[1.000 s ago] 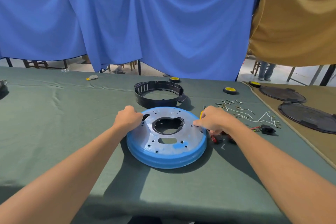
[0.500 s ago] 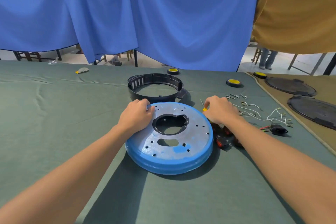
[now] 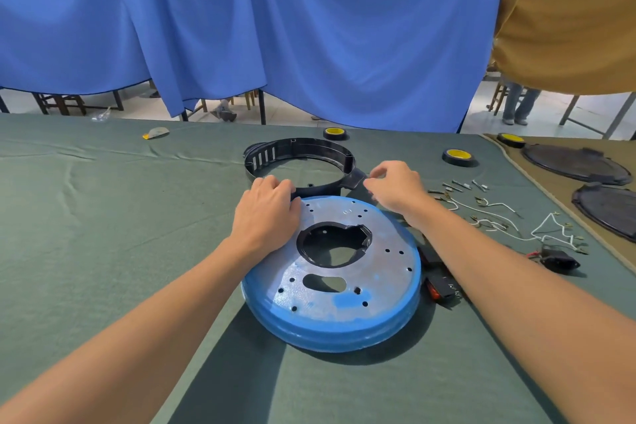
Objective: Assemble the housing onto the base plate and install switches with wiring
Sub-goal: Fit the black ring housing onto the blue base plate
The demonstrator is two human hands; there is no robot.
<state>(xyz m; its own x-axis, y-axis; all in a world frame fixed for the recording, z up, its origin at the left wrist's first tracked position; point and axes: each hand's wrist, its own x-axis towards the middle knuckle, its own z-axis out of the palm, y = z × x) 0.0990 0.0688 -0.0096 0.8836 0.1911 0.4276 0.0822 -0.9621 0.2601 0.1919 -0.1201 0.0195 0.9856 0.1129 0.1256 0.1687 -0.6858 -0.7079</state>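
The table [image 3: 103,217] carries the blue plate [image 3: 344,313] near centre. The black housing [image 3: 296,148], an open ring lying flat, sits just beyond the plate's far edge, not yet on it. The left hand [image 3: 265,213] lies flat on the plate's far-left rim, fingertips at the housing's near wall. The right hand [image 3: 395,186], loosely curled, reaches the housing's right tab [image 3: 354,179]; whether it pinches the tab I cannot tell. Both hands are about equally near, so the housing probably needs lifting toward the person. Wires [image 3: 547,227] lie to the right.
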